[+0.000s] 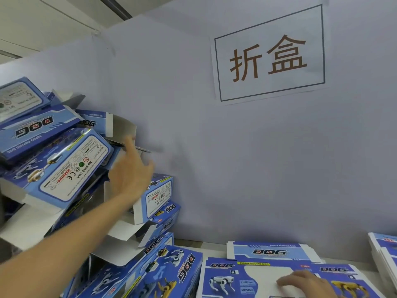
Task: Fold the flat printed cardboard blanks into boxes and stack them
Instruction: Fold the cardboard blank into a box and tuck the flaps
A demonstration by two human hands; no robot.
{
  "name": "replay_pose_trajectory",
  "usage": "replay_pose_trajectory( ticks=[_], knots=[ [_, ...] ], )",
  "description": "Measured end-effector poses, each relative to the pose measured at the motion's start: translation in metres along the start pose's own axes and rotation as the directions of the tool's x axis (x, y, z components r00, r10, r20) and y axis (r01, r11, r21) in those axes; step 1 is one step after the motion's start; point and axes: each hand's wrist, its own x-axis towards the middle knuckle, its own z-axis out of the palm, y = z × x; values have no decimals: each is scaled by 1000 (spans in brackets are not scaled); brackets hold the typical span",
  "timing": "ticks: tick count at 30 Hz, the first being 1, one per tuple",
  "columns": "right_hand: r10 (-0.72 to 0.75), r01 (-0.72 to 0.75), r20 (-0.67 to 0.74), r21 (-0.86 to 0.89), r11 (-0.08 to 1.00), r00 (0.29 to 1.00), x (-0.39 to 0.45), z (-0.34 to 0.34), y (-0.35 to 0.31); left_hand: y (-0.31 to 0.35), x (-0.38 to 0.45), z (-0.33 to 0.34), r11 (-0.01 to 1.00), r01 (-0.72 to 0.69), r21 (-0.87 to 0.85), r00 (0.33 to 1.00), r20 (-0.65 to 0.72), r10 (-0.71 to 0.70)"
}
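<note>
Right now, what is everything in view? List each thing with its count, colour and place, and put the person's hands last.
folded boxes: count unclear, many, blue and white with DOG print, heaped at the left against the wall, several with flaps open.
flat blanks: a stack, count unclear, blue and white, lying on the table at lower centre.
second stack of blanks: count unclear, blue and white, at the right edge.
sign: one, white sheet with brown characters in a dark frame, on the wall at upper right.
wall: pale grey-blue, behind everything.
left hand: fingers straight, reaching against the heap of folded boxes.
right hand: fingers spread, resting on the top flat blank.
</note>
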Motion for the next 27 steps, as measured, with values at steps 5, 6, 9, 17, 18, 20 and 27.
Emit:
replay_pose_trajectory(
  ticks=[5,6,9,17,18,20,27],
  knots=[
    [-88,91,28,-129,987,996,-12,20,0,59,-100,4,919,-159,-360,803,495,332],
    [-109,107,-7,-142,984,994,-16,24,-1,70,-120,11,910,-101,-401,633,680,370],
    [-13,-7,-147,-134,991,989,-21,24,-6,92,-190,49,937,-159,-312,123,935,332],
    [17,-18,-293,0,1000,956,-25,23,-5,99,-238,70,913,-367,-179,5,981,194],
    [18,-15,-294,13,1000,956,-25,23,-4,97,-234,64,917,-350,-192,0,979,205],
    [0,10,-307,31,999,952,-28,24,0,94,-231,50,930,-292,-223,6,972,235],
    [-108,178,-474,105,979,874,-37,12,1,92,-231,26,909,-327,-259,336,867,368]
  ],
)
